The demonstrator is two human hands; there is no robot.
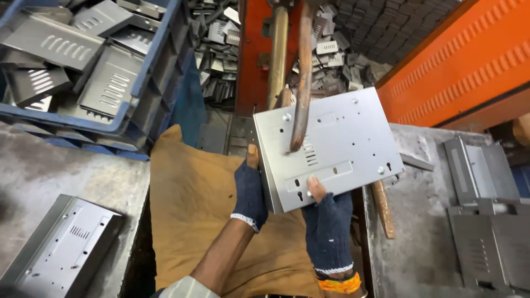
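Note:
I hold a flat grey sheet-metal panel (337, 146) with punched slots and holes in both hands, tilted up in front of me. My left hand (249, 190), in a dark blue fingerless glove, grips its left edge with the thumb at the upper corner. My right hand (327, 221), gloved the same way, grips the lower edge with the thumb on the panel's face. A rusty metal rod (301, 83) hangs down from above, and its hooked tip touches the panel near the vent slots.
A blue plastic crate (138, 83) of similar metal parts stands at upper left. Another panel (61, 248) lies at lower left on the grey bench, and more panels (480, 221) lie at right. Brown cloth (193, 209) covers the middle. Orange machine frame (464, 66) and a scrap pile (331, 49) behind.

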